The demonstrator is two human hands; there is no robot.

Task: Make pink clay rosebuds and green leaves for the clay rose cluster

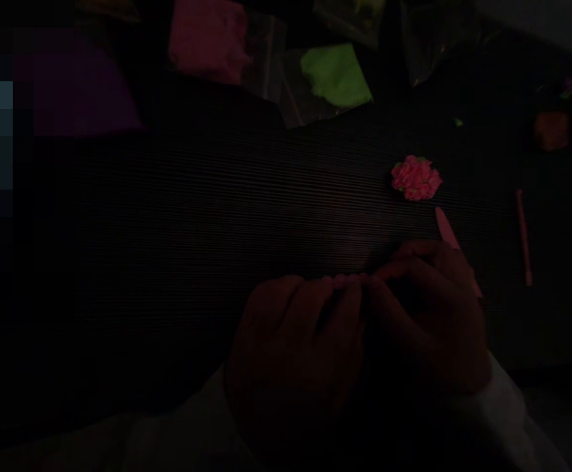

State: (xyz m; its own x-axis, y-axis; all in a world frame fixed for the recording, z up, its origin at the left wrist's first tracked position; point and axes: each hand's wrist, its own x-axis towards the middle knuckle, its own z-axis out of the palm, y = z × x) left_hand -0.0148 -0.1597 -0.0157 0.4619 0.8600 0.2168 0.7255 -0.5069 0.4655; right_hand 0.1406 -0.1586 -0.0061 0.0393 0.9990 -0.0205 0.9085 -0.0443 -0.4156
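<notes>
Nearside of the pink ruffled flower [417, 177], the right hand [433, 318] appears to grip a pink lumpy strip's [345, 280] right end, thumb against finger. The strip runs left to right, nearside and left of the flower. Farther left of the flower, the left hand's [298, 341] fingers touch it too; whether they pinch, I cannot tell.

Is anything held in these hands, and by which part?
A small, lumpy pink strip. The right hand seems to pinch its right end; the left hand lies along the strip's near edge, grip too dark to tell.
</notes>
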